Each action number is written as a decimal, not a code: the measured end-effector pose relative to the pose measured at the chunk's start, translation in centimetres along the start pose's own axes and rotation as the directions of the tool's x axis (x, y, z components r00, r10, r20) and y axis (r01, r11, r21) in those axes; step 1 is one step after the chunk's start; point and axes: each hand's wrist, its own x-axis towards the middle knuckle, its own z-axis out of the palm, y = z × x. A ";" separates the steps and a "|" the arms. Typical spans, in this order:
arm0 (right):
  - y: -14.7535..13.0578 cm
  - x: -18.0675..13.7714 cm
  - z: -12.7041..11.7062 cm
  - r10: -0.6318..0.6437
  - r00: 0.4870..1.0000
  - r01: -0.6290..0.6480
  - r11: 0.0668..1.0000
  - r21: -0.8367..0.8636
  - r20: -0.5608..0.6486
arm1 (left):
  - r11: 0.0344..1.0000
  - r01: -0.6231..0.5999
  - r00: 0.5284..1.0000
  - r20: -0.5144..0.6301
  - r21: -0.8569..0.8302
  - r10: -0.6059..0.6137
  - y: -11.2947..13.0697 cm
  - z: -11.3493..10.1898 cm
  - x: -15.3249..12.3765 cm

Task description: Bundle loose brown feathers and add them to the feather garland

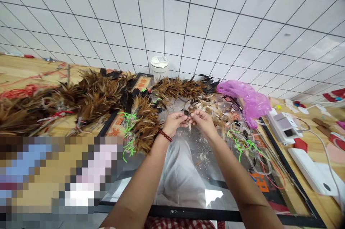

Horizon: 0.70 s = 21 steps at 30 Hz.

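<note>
My left hand (174, 121), with a dark red bead bracelet (165, 136) at the wrist, pinches a small dark feather (185, 112) between thumb and fingertips. Facing it, the closed fingertips of my right hand (201, 120) grip the same feather, and the fingers partly hide it. Just beyond lies a long row of brown feathers (178, 88) with black tips. Left of my hands is a brown feather bundle (145, 123) with bright green ties (129, 135). Loose pale and brown feathers (215, 106) are spread beyond and beside my right hand.
A black-framed glass panel (185, 171) lies under my forearms, strewn with feather scraps. More feather bundles (99, 92) cover the left. At the back is a white lidded container (159, 67). To the right are a purple plastic bag (245, 99), a white machine (283, 124) and cords.
</note>
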 end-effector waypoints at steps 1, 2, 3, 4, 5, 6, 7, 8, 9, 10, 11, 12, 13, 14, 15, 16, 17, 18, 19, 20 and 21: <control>0.1 0.0 0.1 -0.005 1.000 0.005 1.000 -0.011 0.002 | 1.000 -0.005 1.000 0.009 0.013 0.004 -0.1 0.0 0.0; 0.1 0.0 0.1 -0.013 1.000 0.014 1.000 -0.028 0.006 | 0.999 -0.009 1.000 0.022 0.031 0.008 -0.1 0.0 0.0; 0.2 0.0 0.1 -0.024 1.000 0.025 0.999 -0.048 0.012 | 0.998 -0.011 0.999 0.039 0.055 0.009 -0.2 0.0 0.1; 0.2 0.1 0.1 -0.036 0.999 0.037 0.997 -0.070 0.018 | 0.997 -0.010 0.998 0.058 0.081 0.005 -0.3 0.0 0.1; 0.1 0.1 -0.1 -0.049 0.999 0.050 0.995 -0.091 0.022 | 0.994 -0.008 0.997 0.075 0.106 0.000 -0.4 0.0 0.1; 0.0 0.2 -0.3 -0.065 0.998 0.067 0.991 -0.113 0.017 | 0.992 -0.008 0.996 0.085 0.125 -0.003 -0.4 0.0 0.1; -0.1 0.2 -0.5 -0.085 0.996 0.085 0.987 -0.140 0.007 | 0.991 -0.012 0.996 0.087 0.136 0.000 -0.5 0.0 0.2; -0.3 0.2 -0.9 -0.105 0.994 0.102 0.979 -0.178 -0.005 | 0.990 -0.019 0.997 0.081 0.137 0.008 -0.5 0.0 0.2; -0.5 0.2 -1.2 -0.118 0.993 0.113 0.966 -0.232 -0.009 | 0.991 -0.028 0.997 0.069 0.131 0.019 -0.5 0.0 0.2; -0.7 0.2 -1.6 -0.120 0.993 0.115 0.948 -0.295 0.001 | 0.992 -0.036 0.998 0.055 0.120 0.030 -0.5 0.0 0.3; -0.9 0.1 -2.0 -0.107 0.994 0.110 0.925 -0.364 0.027 | 0.993 -0.040 0.998 0.044 0.110 0.035 -0.5 0.0 0.3; -1.0 0.1 -2.2 -0.080 0.995 0.099 0.898 -0.428 0.064 | 0.994 -0.039 0.999 0.039 0.103 0.035 -0.4 0.0 0.3; -1.1 0.0 -2.4 -0.047 0.993 0.092 0.873 -0.480 0.105 | 0.995 -0.036 0.999 0.037 0.098 0.033 -0.4 0.0 0.3; -1.0 -0.1 -2.5 -0.017 0.990 0.089 0.852 -0.516 0.142 | 0.995 -0.035 0.999 0.038 0.095 0.032 -0.3 0.1 0.2; -1.0 -0.2 -2.5 0.010 0.985 0.086 0.836 -0.542 0.172 | 0.995 -0.036 0.999 0.040 0.093 0.033 -0.3 0.1 0.2; -0.9 -0.2 -2.3 0.035 0.981 0.080 0.826 -0.557 0.193 | 0.995 -0.039 0.999 0.041 0.091 0.036 -0.3 0.1 0.2; -0.8 -0.3 -2.2 0.058 0.977 0.069 0.824 -0.563 0.203 | 0.995 -0.042 0.998 0.043 0.087 0.038 -0.3 0.0 0.2; -0.8 -0.3 -2.0 0.075 0.976 0.051 0.833 -0.551 0.205 | 0.996 -0.042 0.998 0.045 0.081 0.039 -0.3 0.0 0.2; -0.8 -0.3 -1.8 0.085 0.977 0.030 0.853 -0.521 0.196 | 0.997 -0.040 0.998 0.045 0.073 0.037 -0.3 0.0 0.2; -0.9 -0.2 -1.6 0.084 0.980 0.010 0.883 -0.469 0.178 | 0.997 -0.037 0.999 0.042 0.063 0.034 -0.3 0.0 0.2; -1.0 -0.2 -1.5 0.073 0.986 -0.006 0.917 -0.398 0.152 | 0.998 -0.031 0.999 0.038 0.054 0.029 -0.3 -0.1 0.3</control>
